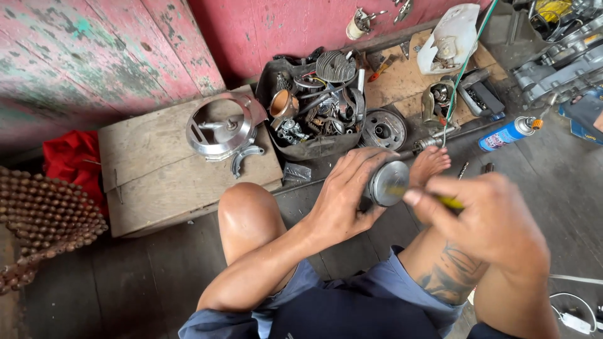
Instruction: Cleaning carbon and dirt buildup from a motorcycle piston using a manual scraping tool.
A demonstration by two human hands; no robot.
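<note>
My left hand [345, 201] clamps the round, dull-metal piston [388, 183]; my right hand [487, 216] pinches a yellow tool [450, 202] at its three o'clock.

Soft, even daylight fills the scene, brighter toward two o'clock, with only faint shadows under the wooden board [182, 169]. Glare sits on the shiny knee [242, 213] and the chrome cover [220, 129]. The right hand [487, 220] at four o'clock is motion-blurred; edges bend with wide-angle distortion.

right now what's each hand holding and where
Left hand grips the round metal part around its side; right hand holds a yellow-handled tool by its handle.
</note>
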